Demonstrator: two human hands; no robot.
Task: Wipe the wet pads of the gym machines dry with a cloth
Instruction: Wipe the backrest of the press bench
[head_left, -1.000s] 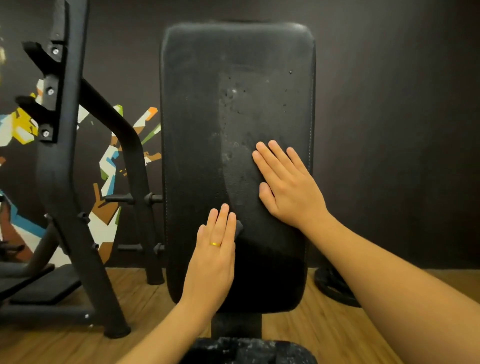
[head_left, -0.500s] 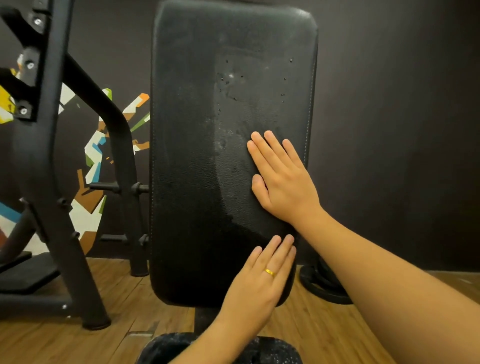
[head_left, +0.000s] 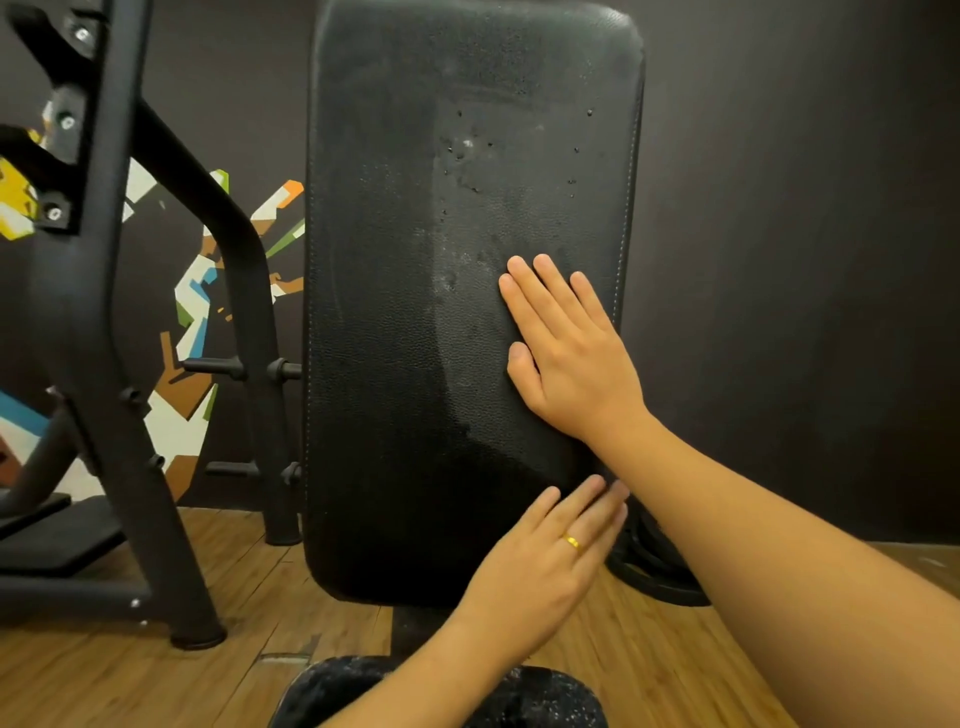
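Neither hand grasps anything: the left hand (head_left: 540, 571), wearing a gold ring (head_left: 572, 542), has its fingers straight and close together, their blurred tips at the lower right edge of the upright black back pad (head_left: 405, 364), where contact cannot be confirmed. The right hand (head_left: 571, 358) lies flat, fingers extended and palm against the pad's right half, above the left hand. From left to right: a black steel machine frame (head_left: 88, 312) stands on the wooden floor (head_left: 104, 686), with bolted brackets near its top. Behind it, on the far wall, a multicoloured geometric mural (head_left: 192, 312) shows between the frame's tubes, and short horizontal pegs (head_left: 213, 368) project from the rear upright just left of the pad. The back pad occupies the centre, its textured surface stitched along the edges. Water droplets (head_left: 467, 145) are scattered over its upper right portion, and a duller, streaked band runs down to the right hand, bounded on the left by a curved line beyond which the surface looks darker. Below the pad, at the near edge, a speckled black seat pad (head_left: 337, 696) is partly in view. To the right, a dark round disc (head_left: 654, 577) lies on the floor behind the right forearm, partly hidden by it. A plain dark wall (head_left: 805, 260) fills the right side.
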